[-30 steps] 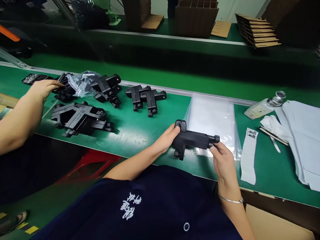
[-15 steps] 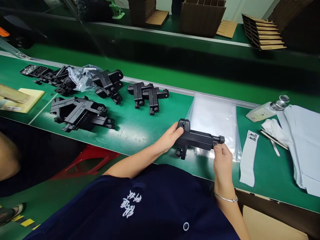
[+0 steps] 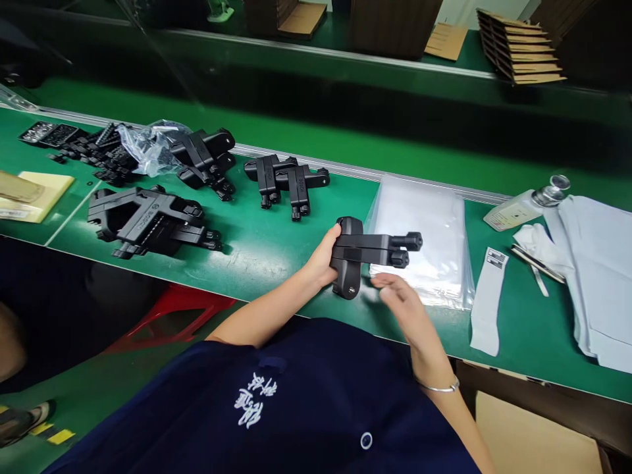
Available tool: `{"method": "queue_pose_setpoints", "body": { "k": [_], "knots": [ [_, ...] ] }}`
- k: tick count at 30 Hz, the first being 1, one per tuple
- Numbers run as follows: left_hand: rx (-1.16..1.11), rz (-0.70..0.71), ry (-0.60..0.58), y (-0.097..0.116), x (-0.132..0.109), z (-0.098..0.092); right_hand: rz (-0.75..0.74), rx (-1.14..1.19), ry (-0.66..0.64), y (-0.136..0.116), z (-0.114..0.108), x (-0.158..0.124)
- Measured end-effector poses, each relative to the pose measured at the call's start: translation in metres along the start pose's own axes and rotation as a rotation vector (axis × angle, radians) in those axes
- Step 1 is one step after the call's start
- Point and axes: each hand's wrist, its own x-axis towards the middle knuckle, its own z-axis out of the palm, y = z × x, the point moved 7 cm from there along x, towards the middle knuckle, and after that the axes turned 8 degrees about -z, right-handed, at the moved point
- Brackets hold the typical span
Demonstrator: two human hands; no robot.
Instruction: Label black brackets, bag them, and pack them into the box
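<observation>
My left hand [image 3: 323,258] is closed around the left end of a black plastic bracket [image 3: 368,250] with two knobs on its right end. It is held above the front part of the green bench. My right hand [image 3: 401,299] is just below and to the right of the bracket, apart from it, with its fingers loosely spread and a little blurred. Behind the bracket lies a stack of clear plastic bags [image 3: 419,230]. Two similar black brackets [image 3: 289,181] rest on the bench behind and left of my hands.
More black brackets [image 3: 148,220] lie at the left, near small black parts [image 3: 106,153] and a crumpled clear bag [image 3: 153,146]. On the right are a bottle [image 3: 523,207], a label strip [image 3: 488,303] and white sheets [image 3: 607,276]. A person sits at the left.
The bracket has been turned over in my left hand and shifted slightly left. My right hand has let go of its knob end and moved left, below it.
</observation>
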Motion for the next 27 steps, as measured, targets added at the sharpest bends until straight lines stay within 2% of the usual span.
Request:
{"method": "queue_pose_setpoints", "body": {
  "k": [2, 3, 5, 8, 11, 13, 15, 17, 20, 22, 23, 27],
  "knots": [
    [-0.015, -0.024, 0.000, -0.001, 0.002, 0.002, 0.107, 0.021, -0.178, 0.006, 0.027, -0.004],
    [-0.017, -0.028, 0.000, -0.001, 0.002, 0.003, 0.129, 0.038, -0.213, 0.006, 0.036, -0.005],
    [-0.021, -0.039, -0.007, -0.002, 0.001, 0.006, 0.141, 0.061, -0.202, 0.005, 0.046, -0.004],
    [-0.013, -0.064, -0.025, -0.004, 0.001, 0.009, 0.148, 0.053, -0.207, 0.006, 0.050, -0.004],
    [0.004, -0.039, -0.006, -0.002, 0.000, 0.008, 0.070, 0.055, -0.179, 0.001, 0.039, -0.004],
    [0.032, 0.014, 0.025, 0.000, -0.004, 0.008, -0.046, 0.100, -0.052, -0.007, 0.020, -0.003],
    [0.109, 0.095, 0.004, 0.004, -0.012, 0.014, -0.125, 0.149, 0.095, -0.013, 0.000, -0.003],
    [0.230, 0.176, -0.099, 0.008, -0.023, 0.029, -0.132, 0.191, 0.229, -0.011, -0.017, -0.001],
    [0.420, 0.179, -0.381, 0.004, -0.043, 0.058, -0.087, 0.258, 0.365, 0.003, -0.035, 0.005],
    [0.543, 0.161, -0.510, 0.000, -0.052, 0.070, -0.074, 0.272, 0.376, 0.012, -0.039, 0.009],
    [0.604, 0.175, -0.529, -0.001, -0.054, 0.072, -0.067, 0.262, 0.365, 0.016, -0.039, 0.011],
    [0.803, 0.299, -0.462, 0.003, -0.055, 0.075, -0.048, 0.097, 0.239, 0.021, -0.030, 0.007]
  ]
}}
